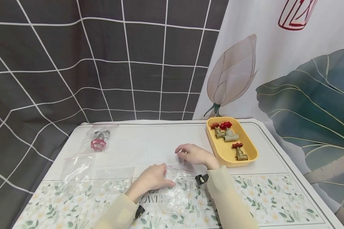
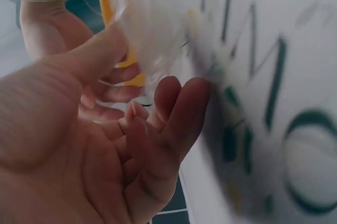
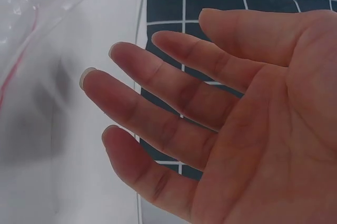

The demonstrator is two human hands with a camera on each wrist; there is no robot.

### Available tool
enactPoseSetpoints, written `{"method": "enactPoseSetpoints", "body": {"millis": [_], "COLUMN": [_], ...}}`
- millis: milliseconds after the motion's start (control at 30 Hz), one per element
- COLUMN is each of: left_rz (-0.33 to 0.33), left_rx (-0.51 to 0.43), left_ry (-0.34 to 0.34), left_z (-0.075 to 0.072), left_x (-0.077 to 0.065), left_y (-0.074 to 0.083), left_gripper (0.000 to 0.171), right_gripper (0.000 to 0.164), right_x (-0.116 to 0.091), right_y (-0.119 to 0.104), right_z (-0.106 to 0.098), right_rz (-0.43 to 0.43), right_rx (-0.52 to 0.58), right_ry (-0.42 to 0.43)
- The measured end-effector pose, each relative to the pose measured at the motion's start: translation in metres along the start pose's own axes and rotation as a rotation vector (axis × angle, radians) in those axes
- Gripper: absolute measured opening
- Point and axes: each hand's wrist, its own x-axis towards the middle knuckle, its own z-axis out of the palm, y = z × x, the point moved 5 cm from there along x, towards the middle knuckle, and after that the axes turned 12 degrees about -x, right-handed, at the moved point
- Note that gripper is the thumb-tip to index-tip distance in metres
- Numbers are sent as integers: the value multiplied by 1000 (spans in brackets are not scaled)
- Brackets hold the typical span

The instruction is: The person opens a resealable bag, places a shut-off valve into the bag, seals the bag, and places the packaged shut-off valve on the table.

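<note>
Cream sleeves (image 1: 232, 203) occupy the near side in the head view. Left hand (image 1: 153, 178) is positioned at the left edge of a clear plastic zip bag (image 1: 176, 194), flat on a white, floral-printed tabletop (image 1: 149, 149). Right hand (image 1: 196, 155) is located beyond the bag's far edge, left of a yellow plastic tray (image 1: 225, 156) containing 3 red-handled metal valves (image 1: 231, 137). Far left: 1 bagged red-handled valve (image 1: 98, 144).

Left wrist view: thumb and curved fingers stand apart; bag film shows between them.

Right wrist view: fingers are extended, slightly curved, separated at the tips, near the bag's pink seal strip (image 3: 22, 58).
</note>
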Motion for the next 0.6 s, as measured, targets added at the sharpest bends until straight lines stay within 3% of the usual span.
{"method": "enactPoseSetpoints", "body": {"millis": [333,600], "left_rz": [65,66], "left_rx": [38,40], "left_ry": [72,50], "left_z": [8,9], "left_x": [-1,1], "left_y": [-2,-2], "left_gripper": [36,25], "right_gripper": [24,21], "right_x": [-4,-5], "right_y": [15,24], "right_z": [2,6], "right_rz": [26,42], "right_rx": [58,95], "right_ry": [3,5]}}
